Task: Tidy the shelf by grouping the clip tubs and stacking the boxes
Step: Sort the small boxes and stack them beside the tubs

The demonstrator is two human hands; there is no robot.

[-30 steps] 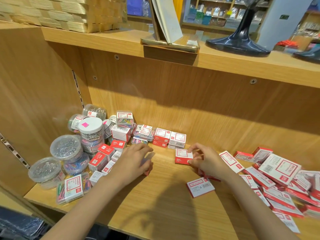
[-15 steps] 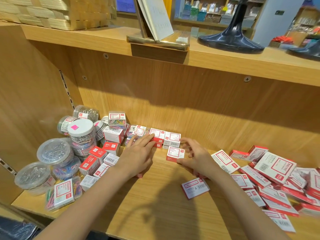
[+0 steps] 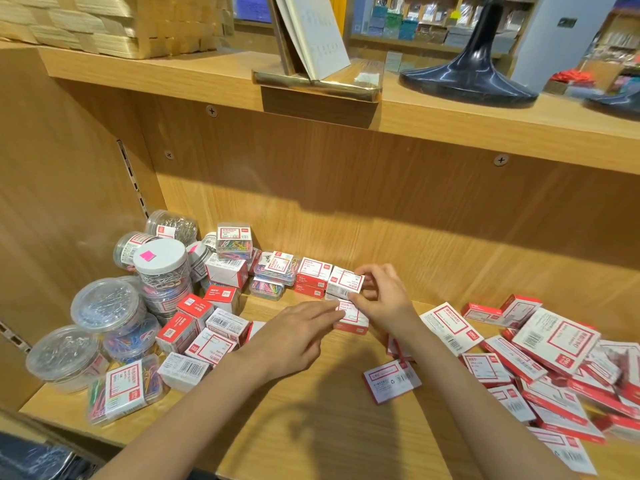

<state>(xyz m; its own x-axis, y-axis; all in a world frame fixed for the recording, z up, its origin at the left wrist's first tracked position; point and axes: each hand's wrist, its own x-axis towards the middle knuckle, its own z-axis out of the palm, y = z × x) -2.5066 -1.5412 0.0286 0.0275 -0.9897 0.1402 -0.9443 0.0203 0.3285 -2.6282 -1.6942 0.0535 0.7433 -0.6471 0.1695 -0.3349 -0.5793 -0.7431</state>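
Observation:
Round clear clip tubs point(image 3: 105, 303) crowd the left end of the wooden shelf point(image 3: 311, 424), mixed with small red-and-white boxes point(image 3: 207, 341). My right hand point(image 3: 384, 299) pinches a small red-and-white box point(image 3: 346, 284) at the back middle, beside a short row of like boxes point(image 3: 313, 277). Another small box point(image 3: 351, 318) lies just below it. My left hand point(image 3: 298, 336) reaches flat across, its straight fingertips touching that lower box.
A loose heap of flat red-and-white boxes point(image 3: 554, 348) fills the shelf's right end, with one flat box point(image 3: 391, 379) lying apart. Square clear cases of coloured clips point(image 3: 124, 393) sit front left. The upper shelf point(image 3: 450, 112) hangs low overhead.
My right hand rose from the lower box to pinch the box at the back row. My left hand slid right to touch the lower box.

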